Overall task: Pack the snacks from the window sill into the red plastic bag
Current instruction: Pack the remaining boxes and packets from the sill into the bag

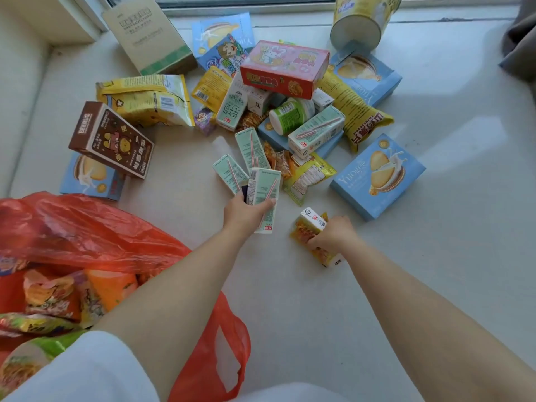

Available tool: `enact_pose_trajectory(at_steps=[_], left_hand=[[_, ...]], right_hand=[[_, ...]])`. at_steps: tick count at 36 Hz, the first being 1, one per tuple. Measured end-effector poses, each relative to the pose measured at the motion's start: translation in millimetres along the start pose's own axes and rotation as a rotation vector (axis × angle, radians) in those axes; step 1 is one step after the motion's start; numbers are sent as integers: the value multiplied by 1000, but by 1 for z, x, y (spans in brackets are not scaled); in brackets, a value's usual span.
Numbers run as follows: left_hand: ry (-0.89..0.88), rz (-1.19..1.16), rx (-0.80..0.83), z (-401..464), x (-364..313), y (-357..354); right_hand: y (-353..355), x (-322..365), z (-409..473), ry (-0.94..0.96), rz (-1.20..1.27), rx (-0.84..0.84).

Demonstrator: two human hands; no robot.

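Note:
Snacks lie heaped on the pale window sill [435, 198]. My left hand [243, 213] grips a pale green milk carton [265, 195], with two more green cartons [232, 172] fanned just beyond its fingers. My right hand [333, 233] grips a small white carton together with a yellow snack packet [307, 230], near the sill's middle. The red plastic bag [87, 236] lies open at the lower left, under my left forearm, with several snack packets inside it.
The pile holds a red and pink biscuit box [284, 68], blue sandwich-biscuit boxes [377, 175], a brown box [111, 139], yellow bags [145, 97] and a green cup [290, 114]. A yellow tub [359, 21] lies tipped by the window. A grey cloth [519, 44] hangs at right.

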State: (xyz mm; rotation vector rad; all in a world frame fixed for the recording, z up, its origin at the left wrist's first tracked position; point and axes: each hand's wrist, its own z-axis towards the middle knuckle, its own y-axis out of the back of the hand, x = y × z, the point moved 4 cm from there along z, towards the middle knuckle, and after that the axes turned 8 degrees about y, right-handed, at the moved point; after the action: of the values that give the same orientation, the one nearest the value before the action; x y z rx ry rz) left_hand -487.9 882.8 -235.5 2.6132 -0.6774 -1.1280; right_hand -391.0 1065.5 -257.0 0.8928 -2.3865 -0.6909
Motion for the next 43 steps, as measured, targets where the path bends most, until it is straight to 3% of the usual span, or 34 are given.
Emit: enact_pose_trajectory(at_steps=[3, 5, 12, 20, 26, 31, 35, 43], left_hand=[[1, -46, 14, 3, -13, -5], [3, -59, 15, 7, -20, -11], [-82, 113, -34, 14, -45, -35], [-56, 214, -121, 21, -52, -44], [-70, 85, -143, 24, -47, -40], [-160, 96, -145, 20, -49, -44], [-123, 129, -185, 25, -51, -47], [21, -101, -178, 32, -50, -38]], right_hand=[[1, 1, -2, 61, -109, -151], [-1, 2, -4, 87, 23, -185], [-3, -3, 1, -51, 272, -1], [13, -15, 8, 34, 1178, -146], [32, 1, 14, 190, 1608, -84], [42, 19, 25, 249, 1682, -48], [43, 31, 35, 213, 1660, -10], [38, 35, 48, 63, 1525, -194]])
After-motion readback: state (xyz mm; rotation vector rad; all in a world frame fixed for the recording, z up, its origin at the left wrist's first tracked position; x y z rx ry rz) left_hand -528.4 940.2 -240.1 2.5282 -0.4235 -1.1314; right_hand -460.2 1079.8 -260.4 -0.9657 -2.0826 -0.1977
